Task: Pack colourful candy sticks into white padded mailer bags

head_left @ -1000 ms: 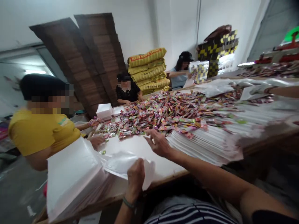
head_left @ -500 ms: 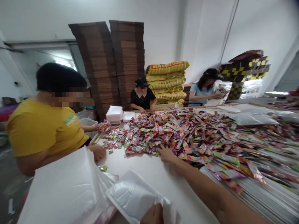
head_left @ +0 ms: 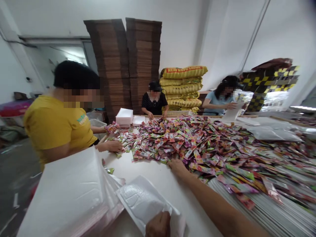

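A large heap of small colourful packets (head_left: 172,138) spreads over the white table (head_left: 158,174). My right hand (head_left: 178,167) reaches to the near edge of this heap; its fingertips touch the packets, and whether they grip one is hidden. At the bottom centre, my left hand (head_left: 158,224) is closed on the edge of a silvery white padded envelope (head_left: 139,199), which lies slanted on the table. Left of the envelope rises a tall stack of white envelopes (head_left: 71,184).
A person in a yellow shirt (head_left: 56,128) works at the left, one hand at the packets. Two more people sit across the table. Behind stand cardboard stacks (head_left: 144,59) and yellow sacks (head_left: 182,87). White bags (head_left: 274,131) lie at the right.
The view has shifted slightly left. The hand of the person in yellow has moved up to the packets. My hands remain in nearly the same places.
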A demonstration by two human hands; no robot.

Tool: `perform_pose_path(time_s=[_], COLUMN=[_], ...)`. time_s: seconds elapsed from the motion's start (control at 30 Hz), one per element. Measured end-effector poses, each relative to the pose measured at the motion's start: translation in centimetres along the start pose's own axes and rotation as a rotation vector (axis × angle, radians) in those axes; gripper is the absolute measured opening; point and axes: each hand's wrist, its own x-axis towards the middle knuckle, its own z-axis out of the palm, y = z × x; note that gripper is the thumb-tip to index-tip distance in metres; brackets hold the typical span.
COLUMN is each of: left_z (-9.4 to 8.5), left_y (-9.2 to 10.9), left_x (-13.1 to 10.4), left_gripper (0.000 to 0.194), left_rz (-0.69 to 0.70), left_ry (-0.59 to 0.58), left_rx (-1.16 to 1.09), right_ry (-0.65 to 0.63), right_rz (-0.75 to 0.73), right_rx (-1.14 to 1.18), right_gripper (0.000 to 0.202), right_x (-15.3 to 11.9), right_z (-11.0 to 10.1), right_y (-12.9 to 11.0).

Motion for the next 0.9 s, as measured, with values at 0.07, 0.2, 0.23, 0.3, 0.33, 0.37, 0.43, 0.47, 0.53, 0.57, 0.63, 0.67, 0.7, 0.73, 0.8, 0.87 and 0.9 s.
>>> perform_pose_path(time_s=[0.07, 0.2, 0.23, 0.3, 0.33, 0.37, 0.43, 0.47, 0.53, 0.57, 0.63, 0.67, 0.7, 0.73, 0.8, 0.87, 0.9], left_z=[0.3, 0.2, 0.0, -0.6, -1.1, -1.5, -2.5, -2.9, -3.5, -3.6, -3.8, -3.8, -3.8, -3.9, -4.3, -5.0, -5.3], left_y=[0.2, 0.4, 0.4, 0.7, 0.8, 1.0, 1.3, 1.4, 1.6, 1.7, 1.6, 1.6, 1.6, 1.6, 2.0, 2.6, 2.9], left_x=[-0.4, -0.4, -0.2, 0.4, 0.8, 1.2, 1.9, 2.3, 2.7, 2.8, 3.0, 3.1, 3.3, 3.5, 4.1, 4.8, 5.1], left_gripper=[0.029, 0.026, 0.026, 0.027, 0.028, 0.029, 0.03, 0.03, 0.027, 0.026, 0.024, 0.024, 0.024, 0.024, 0.022, 0.02, 0.018], left_rz=[-0.028, -0.076, -0.09, -0.114, -0.127, -0.141, -0.167, -0.179, -0.199, -0.206, -0.212, -0.216, -0.221, -0.225, -0.23, -0.235, -0.249], left_ry=[-0.042, -0.168, -0.207, -0.291, -0.337, -0.383, -0.469, -0.503, -0.547, -0.559, -0.571, -0.571, -0.572, -0.577, -0.606, -0.667, -0.709], left_rx=[-0.013, 0.004, 0.003, -0.01, -0.02, -0.031, -0.054, -0.059, -0.06, -0.059, -0.061, -0.062, -0.061, -0.058, -0.032, 0.017, 0.051], right_ry=[0.017, 0.037, 0.042, 0.064, 0.08, 0.098, 0.134, 0.154, 0.213, 0.26, 0.388, 0.466, 0.545, 0.618, 0.71, 0.697, 0.663], right_rz=[-0.02, -0.017, -0.001, 0.045, 0.061, 0.069, 0.062, 0.055, 0.053, 0.059, 0.082, 0.101, 0.125, 0.154, 0.224, 0.294, 0.324], right_rx=[0.007, 0.027, 0.047, 0.105, 0.134, 0.159, 0.203, 0.226, 0.289, 0.335, 0.459, 0.531, 0.603, 0.676, 0.803, 0.896, 0.924], right_gripper=[0.04, 0.044, 0.045, 0.048, 0.049, 0.05, 0.052, 0.053, 0.051, 0.048, 0.04, 0.037, 0.035, 0.032, 0.027, 0.023, 0.022], right_x=[-2.0, -5.4, -6.2, -7.8, -8.6, -9.3, -10.8, -11.3, -12.1, -12.3, -12.4, -12.4, -12.4, -12.5, -13.1, -13.8, -14.2], right_z=[0.0, 0.7, 1.1, 2.2, 2.8, 3.4, 4.4, 4.7, 5.1, 5.1, 4.7, 4.3, 3.7, 3.0, 1.5, 0.1, -0.2], right_y=[-0.6, -2.4, -2.9, -3.8, -4.0, -4.2, -4.1, -4.0, -3.6, -3.4, -3.1, -3.1, -3.1, -3.2, -3.5, -3.6, -3.4])
